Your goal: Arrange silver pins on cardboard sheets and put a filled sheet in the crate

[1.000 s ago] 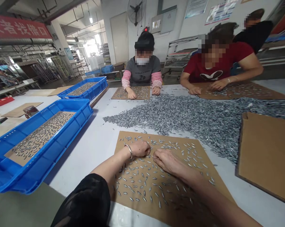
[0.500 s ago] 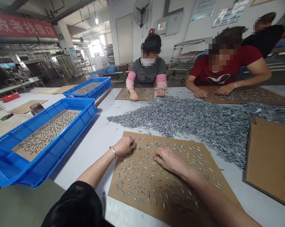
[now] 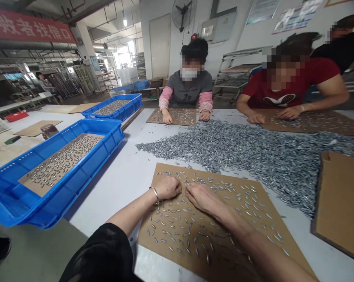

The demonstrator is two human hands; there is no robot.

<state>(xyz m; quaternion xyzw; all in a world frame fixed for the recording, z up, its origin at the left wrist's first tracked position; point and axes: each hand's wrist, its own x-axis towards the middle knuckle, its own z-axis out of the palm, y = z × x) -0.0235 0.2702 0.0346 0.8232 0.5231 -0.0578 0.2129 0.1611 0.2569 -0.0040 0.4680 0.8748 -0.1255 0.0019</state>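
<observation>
A brown cardboard sheet (image 3: 232, 250) lies in front of me, dotted with many small silvery spindle-shaped metal pieces (image 3: 188, 250). Over its upper left part is my left hand (image 3: 168, 188), with a bracelet at the wrist and the fingers curled closed. Close beside it, to the right, my right hand (image 3: 202, 196) reaches in with thumb and fingers pinched together. The fingertips of both hands nearly meet low over the sheet. Whatever they pinch is too small or hidden to make out. Beyond the sheet spreads a large heap of the same metal pieces (image 3: 238, 145).
Two blue trays (image 3: 106, 135) (image 3: 138, 101) at left hold cardboard with pieces on it. A stack of cardboard (image 3: 341, 203) stands at right. Across the white table (image 3: 106, 188), two co-workers bend over their own cardboard sheets (image 3: 184, 116) (image 3: 318, 122).
My left hand has moved right across the sheet, toward my right hand, which has shifted slightly left relative to the sheet. The view has turned slightly left.
</observation>
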